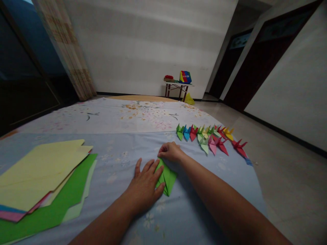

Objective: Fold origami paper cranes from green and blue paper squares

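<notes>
Paper (171, 177), folded and green, lies on blue cloth (109, 190). The left hand (146, 186) spreads flat over its left side, apparently to steady it; the right hand (170, 151), dimly seen, seems to pinch its far tip, clear of cranes (212, 144) farther right.

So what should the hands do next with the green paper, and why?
I'd have the right hand press the far tip of the folded green paper into a firm crease. Its fingers are right by that tip, and the left hand lies spread over the paper's left side, which should probably steady it.
</notes>
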